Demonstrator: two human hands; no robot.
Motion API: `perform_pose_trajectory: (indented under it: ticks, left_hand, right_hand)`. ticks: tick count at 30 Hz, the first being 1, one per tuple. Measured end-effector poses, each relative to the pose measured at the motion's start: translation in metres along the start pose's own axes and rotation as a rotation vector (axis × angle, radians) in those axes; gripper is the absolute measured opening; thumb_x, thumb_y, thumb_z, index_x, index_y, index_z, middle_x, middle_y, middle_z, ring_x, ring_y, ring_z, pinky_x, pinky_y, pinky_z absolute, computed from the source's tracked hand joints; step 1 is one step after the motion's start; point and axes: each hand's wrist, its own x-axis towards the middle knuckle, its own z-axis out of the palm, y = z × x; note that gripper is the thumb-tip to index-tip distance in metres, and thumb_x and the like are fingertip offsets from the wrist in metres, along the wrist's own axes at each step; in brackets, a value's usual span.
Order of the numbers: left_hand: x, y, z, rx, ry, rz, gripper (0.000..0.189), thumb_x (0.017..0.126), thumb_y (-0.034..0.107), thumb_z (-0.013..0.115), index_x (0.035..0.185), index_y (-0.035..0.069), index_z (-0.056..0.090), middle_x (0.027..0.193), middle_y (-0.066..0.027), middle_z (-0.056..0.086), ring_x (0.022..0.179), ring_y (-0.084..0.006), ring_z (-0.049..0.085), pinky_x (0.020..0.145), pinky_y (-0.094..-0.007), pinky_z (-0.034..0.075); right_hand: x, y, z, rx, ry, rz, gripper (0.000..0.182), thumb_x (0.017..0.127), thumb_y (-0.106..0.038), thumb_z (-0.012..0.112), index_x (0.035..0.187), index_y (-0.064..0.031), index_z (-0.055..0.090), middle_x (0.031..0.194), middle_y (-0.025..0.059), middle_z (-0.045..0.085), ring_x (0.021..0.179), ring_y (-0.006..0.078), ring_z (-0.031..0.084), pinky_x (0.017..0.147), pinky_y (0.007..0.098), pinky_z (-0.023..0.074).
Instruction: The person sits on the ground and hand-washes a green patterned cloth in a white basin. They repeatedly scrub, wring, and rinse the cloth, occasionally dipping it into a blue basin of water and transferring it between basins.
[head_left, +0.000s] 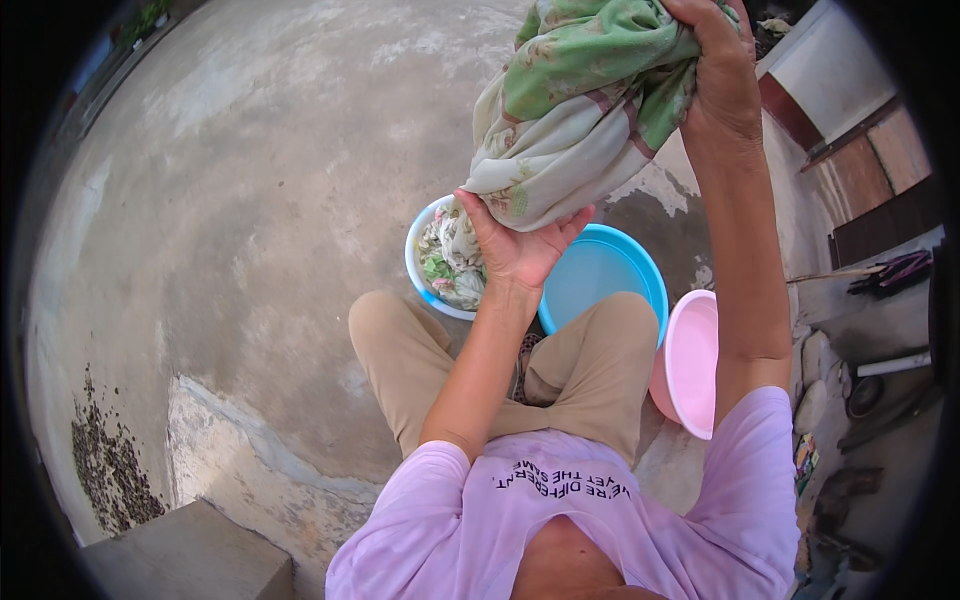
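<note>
A bunched green and cream patterned cloth (570, 112) is held up in front of me at the top of the head view. My right hand (720, 67) grips its upper right end, with some fingers hidden behind the folds. Under the cloth's lower end is my left hand (525, 244), palm up, its thumb and fingers spread against the fabric. Below the hands, a white basin with a blue base (415, 281) holds crumpled patterned cloth (454, 255). Beside it stands a blue basin (600, 262) that holds cloudy liquid.
A pink basin (694, 360) leans tilted at my right, by the blue one. Dark wet patches mark the concrete ground (262, 225). A concrete block (195, 555) lies at lower left, near scattered dark bits (112, 465). Stones and assorted items line the right side.
</note>
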Motion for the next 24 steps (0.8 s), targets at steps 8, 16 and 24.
perform_pose_trajectory:
  ticks: [8, 16, 24]
  left_hand:
    - [0.020, 0.013, -0.011, 0.001, -0.060, 0.228, 0.087, 0.066, 0.073, 0.038, 0.119, 0.005, 0.036, 0.116, -0.0160, 0.044, 0.106, -0.0261, 0.044, 0.088, -0.0424, 0.039]
    - [0.050, 0.046, -0.020, 0.258, 0.154, 0.303, 0.050, 0.069, 0.044, 0.062, 0.097, 0.004, 0.052, 0.098, -0.0145, 0.056, 0.089, -0.0288, 0.053, 0.079, -0.0439, 0.045]
    - [0.049, 0.104, -0.084, 0.368, 0.609, 0.067, 0.011, 0.072, 0.012, 0.059, 0.081, 0.007, 0.054, 0.079, -0.0100, 0.059, 0.077, -0.0247, 0.058, 0.070, -0.0378, 0.049]
  right_hand:
    - [-0.135, -0.003, -0.012, 0.128, 0.208, 0.122, 0.045, 0.064, -0.008, 0.052, 0.108, -0.0086, 0.041, 0.109, 0.0131, 0.046, 0.102, 0.0243, 0.047, 0.087, 0.0385, 0.0412]
    - [-0.173, 0.126, -0.160, 0.423, 0.773, 0.455, 0.031, 0.076, -0.006, 0.046, 0.107, -0.0088, 0.044, 0.100, 0.0098, 0.052, 0.091, 0.0226, 0.053, 0.078, 0.0360, 0.0465]
    - [-0.150, 0.126, -0.060, -0.738, 0.351, 0.134, 0.024, 0.072, -0.008, 0.055, 0.096, -0.0070, 0.055, 0.089, 0.0063, 0.053, 0.080, 0.0163, 0.048, 0.074, 0.0251, 0.0379]
